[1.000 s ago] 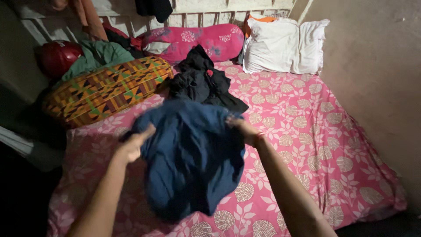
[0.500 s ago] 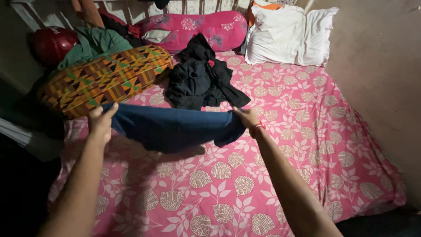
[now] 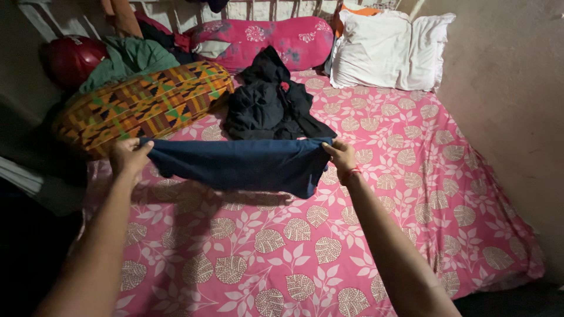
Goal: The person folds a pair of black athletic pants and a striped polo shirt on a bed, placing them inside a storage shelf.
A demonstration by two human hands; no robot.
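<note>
pink leaf-print bed (image 3: 411, 194) bears black clothes (image 3: 267, 105), patterned bolster (image 3: 147, 105), white pillows (image 3: 385, 53).

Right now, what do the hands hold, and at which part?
Both hold the dark blue cloth: left hand at its left end, right hand at its right end.

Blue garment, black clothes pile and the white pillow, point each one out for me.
blue garment (image 3: 241, 164), head view, middle of the stretched cloth.
black clothes pile (image 3: 264, 105), head view, centre of the heap.
white pillow (image 3: 376, 53), head view, middle of its front face.
</note>
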